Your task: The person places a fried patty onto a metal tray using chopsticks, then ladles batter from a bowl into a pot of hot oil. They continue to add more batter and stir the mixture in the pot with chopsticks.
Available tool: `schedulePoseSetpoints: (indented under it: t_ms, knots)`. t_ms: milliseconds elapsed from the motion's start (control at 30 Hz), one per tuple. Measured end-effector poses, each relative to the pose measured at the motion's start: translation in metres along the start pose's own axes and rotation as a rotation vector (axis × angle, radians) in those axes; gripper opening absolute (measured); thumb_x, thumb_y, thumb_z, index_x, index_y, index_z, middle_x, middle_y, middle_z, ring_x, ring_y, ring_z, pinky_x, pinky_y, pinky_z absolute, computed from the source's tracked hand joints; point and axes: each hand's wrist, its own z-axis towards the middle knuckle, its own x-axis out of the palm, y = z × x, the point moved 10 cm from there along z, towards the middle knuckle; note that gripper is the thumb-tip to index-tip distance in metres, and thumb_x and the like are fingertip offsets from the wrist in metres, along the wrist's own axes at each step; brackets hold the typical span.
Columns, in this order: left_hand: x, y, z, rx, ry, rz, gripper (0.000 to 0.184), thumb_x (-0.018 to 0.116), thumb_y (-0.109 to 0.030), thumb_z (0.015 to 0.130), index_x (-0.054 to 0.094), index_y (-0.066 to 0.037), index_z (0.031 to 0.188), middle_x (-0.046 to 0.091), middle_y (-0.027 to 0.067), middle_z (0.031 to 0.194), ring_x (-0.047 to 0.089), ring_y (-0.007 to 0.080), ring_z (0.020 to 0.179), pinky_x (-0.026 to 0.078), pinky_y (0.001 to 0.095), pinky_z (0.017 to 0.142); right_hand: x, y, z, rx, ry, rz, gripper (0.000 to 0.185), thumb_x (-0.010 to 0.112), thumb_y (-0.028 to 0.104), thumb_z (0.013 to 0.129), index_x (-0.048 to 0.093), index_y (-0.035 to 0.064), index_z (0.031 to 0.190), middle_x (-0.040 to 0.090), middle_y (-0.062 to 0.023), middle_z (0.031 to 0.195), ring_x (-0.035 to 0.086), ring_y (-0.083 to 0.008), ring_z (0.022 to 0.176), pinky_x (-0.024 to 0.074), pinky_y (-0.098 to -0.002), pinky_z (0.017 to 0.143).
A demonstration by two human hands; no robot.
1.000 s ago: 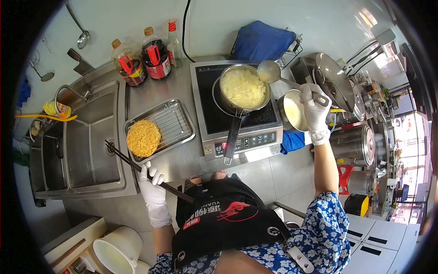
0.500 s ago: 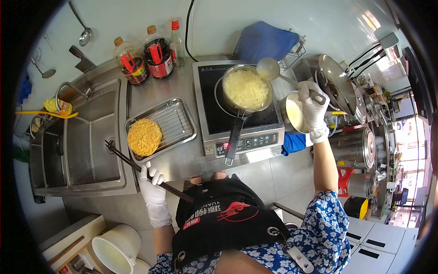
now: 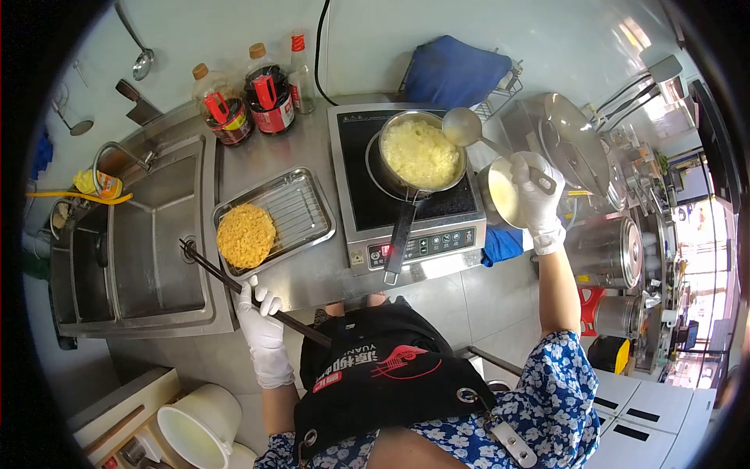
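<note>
My left hand [image 3: 264, 332], in a white glove, holds a pair of long dark chopsticks [image 3: 295, 324] beside the tray's front edge. The gloved right hand [image 3: 537, 195] grips the handle of a metal ladle [image 3: 462, 127], whose bowl hangs at the right rim of a pan. Bubbling yellowish food [image 3: 422, 154] fills this pan [image 3: 385, 166] on the induction cooker [image 3: 363, 208]. Below my right hand and partly behind it stands a pot of pale yellow liquid [image 3: 502, 192]. A round golden fried cake [image 3: 245, 236] lies at the left of a racked metal tray [image 3: 324, 213].
A double sink [image 3: 156, 227] with a faucet [image 3: 123, 148] lies at the left. Sauce bottles [image 3: 269, 98] stand at the back wall. The pan's black handle [image 3: 401, 238] points toward me. A blue cloth [image 3: 453, 72] covers a rack behind the cooker. White buckets [image 3: 199, 428] stand low left.
My right hand has shifted slightly lower, and its grip on the ladle handle has turned a little. The ladle bowl stays near the pan's right rim. My left hand keeps its place.
</note>
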Motion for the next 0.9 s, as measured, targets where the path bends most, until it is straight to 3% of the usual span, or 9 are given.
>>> schedulePoseSetpoints:
  t_ms: [467,700,800,900]
  knots:
    - [-0.008,0.002,-0.005,-0.04,-0.014,-0.087,0.018,0.042,-0.023,0.096,0.053,-0.009,0.097,0.039,-0.0025,0.063,0.03,0.0051,0.042,0.026,0.021,0.041,0.022,0.001,0.008,-0.001,0.015,0.196,0.006,0.064,0.006,0.083,0.063,0.001,0.084,0.056,-0.004,0.066,0.047,-0.0098,0.057,0.0411,-0.0233,0.055]
    - [-0.018,-0.006,-0.01,-0.012,-0.015,-0.114,0.019,0.042,-0.023,0.097,0.053,-0.009,0.098,0.041,-0.0019,0.063,0.031,0.0061,0.042,0.027,0.0214,0.041,0.046,0.001,0.015,0.003,0.076,0.283,0.008,0.062,0.003,0.082,0.064,0.0005,0.089,0.058,0.0007,0.073,0.05,-0.0048,0.065,0.0408,-0.0199,0.058]
    - [-0.02,-0.009,-0.012,-0.002,-0.006,-0.13,0.019,0.042,-0.023,0.097,0.053,-0.009,0.099,0.04,-0.0017,0.063,0.031,0.0063,0.042,0.027,0.0215,0.041,0.051,0.018,0.019,-0.13,0.072,0.234,0.005,0.061,0.001,0.082,0.062,0.0008,0.087,0.057,0.0004,0.073,0.049,-0.0053,0.065,0.0401,-0.0196,0.059]
    - [-0.023,-0.009,-0.015,0.0,-0.032,-0.151,0.019,0.041,-0.023,0.097,0.053,-0.009,0.098,0.04,-0.0015,0.064,0.031,0.0065,0.042,0.027,0.0218,0.041,0.055,0.027,0.022,-0.224,0.076,0.195,0.009,0.064,-0.001,0.078,0.061,0.0043,0.085,0.059,-0.0053,0.07,0.05,-0.0107,0.057,0.0428,-0.0216,0.056]
